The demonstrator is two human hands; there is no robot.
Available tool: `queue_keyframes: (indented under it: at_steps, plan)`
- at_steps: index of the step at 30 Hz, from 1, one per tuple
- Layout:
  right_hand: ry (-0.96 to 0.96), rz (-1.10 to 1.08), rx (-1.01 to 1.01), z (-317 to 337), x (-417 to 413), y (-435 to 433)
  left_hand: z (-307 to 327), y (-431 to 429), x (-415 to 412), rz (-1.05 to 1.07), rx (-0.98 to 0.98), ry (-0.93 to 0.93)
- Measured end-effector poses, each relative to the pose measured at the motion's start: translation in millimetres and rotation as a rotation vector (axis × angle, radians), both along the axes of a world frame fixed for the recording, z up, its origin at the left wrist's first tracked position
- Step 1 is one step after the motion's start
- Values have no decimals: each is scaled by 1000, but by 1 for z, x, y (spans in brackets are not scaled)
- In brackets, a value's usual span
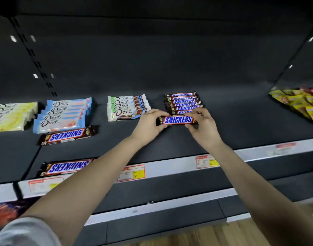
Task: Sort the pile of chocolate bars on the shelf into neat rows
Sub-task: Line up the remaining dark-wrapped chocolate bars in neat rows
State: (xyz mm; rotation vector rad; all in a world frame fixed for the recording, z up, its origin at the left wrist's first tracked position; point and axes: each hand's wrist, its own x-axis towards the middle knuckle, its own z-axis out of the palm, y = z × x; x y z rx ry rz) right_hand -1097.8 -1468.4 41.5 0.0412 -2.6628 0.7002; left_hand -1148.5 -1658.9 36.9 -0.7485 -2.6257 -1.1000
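Head view shows 2 bare hands holding 1 chocolate bar between them. The left hand [148, 121] grips the left end of the held Snickers bar [178, 120], with its fingers curled around the wrapper. The right hand [202, 123] pinches the right end between thumb and fingers. This bar is level, its logo readable, just in front of the Snickers row [183, 102]. I cannot tell if it touches the nearest bar of that row. The row lies on the dark shelf [240, 121], each bar overlapping the next toward the back wall.

Very near the left hand, on its left side, is a row of green and blue Dove bars [127, 107]. Further left is a row of light blue Dove bars [63, 112], and at the picture's left edge a row of pale yellow Dove bars [12, 116], partly cut off.

2 more Snickers are in no row. The upper loose bar [68, 134] lies just in front of the light blue Dove bars, a little tilted, with its logo upside down. The lower loose bar [67, 167] lies near the front edge of the shelf, also upside down, and the left forearm covers its right end.

On the white front strip are price labels [131, 173]. Yellow packets [297, 102] lie at the far right, well apart from the hands. A grey sleeve [24, 231] shows at the bottom left.
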Motion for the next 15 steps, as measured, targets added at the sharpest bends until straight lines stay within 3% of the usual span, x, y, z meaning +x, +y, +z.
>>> queue_keyframes:
  at_steps: [15]
  plan:
    - [-25,-129,-20,-12,5,34,-20,40,4,20,49,-6]
